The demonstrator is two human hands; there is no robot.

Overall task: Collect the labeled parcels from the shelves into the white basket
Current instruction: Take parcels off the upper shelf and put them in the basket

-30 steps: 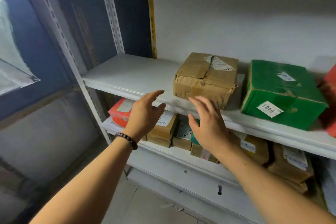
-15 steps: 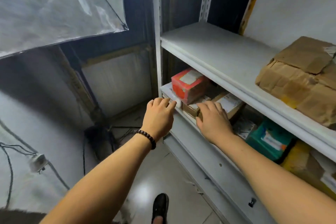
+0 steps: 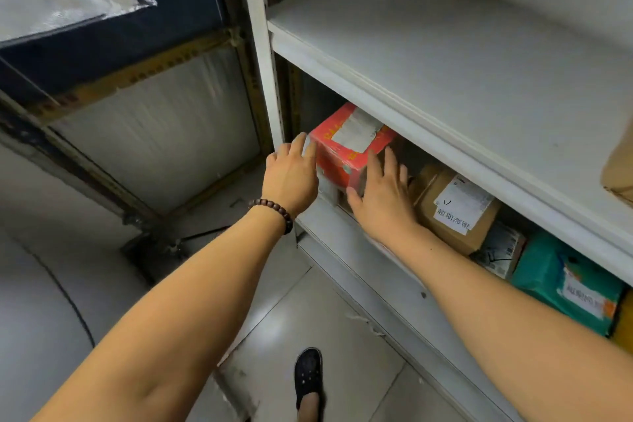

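A red parcel [image 3: 346, 144] with a white label on top sits at the left end of the lower shelf [image 3: 346, 236]. My left hand [image 3: 291, 175] lies against its left side with straight fingers. My right hand [image 3: 383, 195] is at its right front corner, fingers spread and reaching past its right side. To the right on the same shelf lie a brown labeled box [image 3: 455, 212], a small grey packet [image 3: 501, 250] and a teal labeled parcel [image 3: 568, 284]. The white basket is out of sight.
The upper shelf [image 3: 445, 55] overhangs the lower one, with a brown box corner [image 3: 620, 168] at the far right. A white upright post [image 3: 263, 62] stands just left of the red parcel. My shoe [image 3: 308, 377] is on the tiled floor below.
Both hands have moved forward from the shelf's front edge to either side of the red parcel. The view has dropped further and moved closer to the lower shelf.
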